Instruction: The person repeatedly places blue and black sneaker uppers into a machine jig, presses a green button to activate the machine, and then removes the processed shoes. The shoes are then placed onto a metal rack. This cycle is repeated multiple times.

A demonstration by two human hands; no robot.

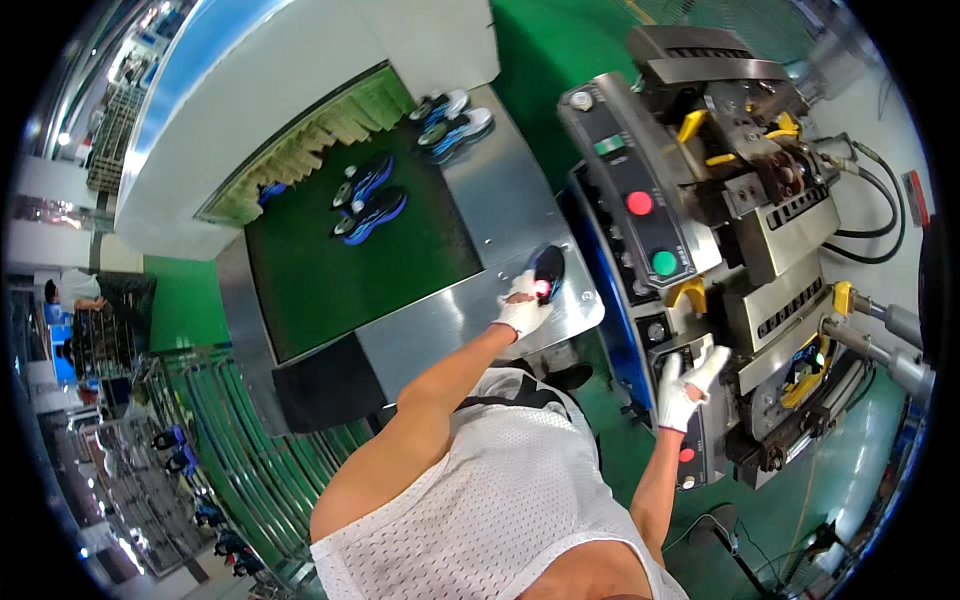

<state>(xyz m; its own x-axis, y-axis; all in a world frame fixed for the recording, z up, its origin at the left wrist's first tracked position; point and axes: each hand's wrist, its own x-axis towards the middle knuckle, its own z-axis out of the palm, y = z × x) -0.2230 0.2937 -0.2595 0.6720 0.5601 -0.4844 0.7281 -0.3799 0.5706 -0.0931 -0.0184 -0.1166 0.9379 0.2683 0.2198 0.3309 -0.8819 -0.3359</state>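
Where the dark shoe (pixel 549 264) is: at the near right corner of the steel tabletop (pixel 510 195), a bright reddish glow on its near end.
Left hand (pixel 525 306): white-gloved, fingers closed on the shoe's near end — whether the sole is lifted off the metal, I cannot tell.
Right hand (pixel 690 386): white-gloved, holding nothing, thumb and fingers spread apart over the lower control panel (pixel 712 440), beside the steel machine (pixel 790 235).
Upper control panel (pixel 622 165): a red button (pixel 639 203) and a green button (pixel 664 263).
Green belt (pixel 300 290): two black-and-blue shoes (pixel 375 215) side by side, near a fringed curtain (pixel 310 150).
Tabletop's far end: more shoes (pixel 462 133), partly white.
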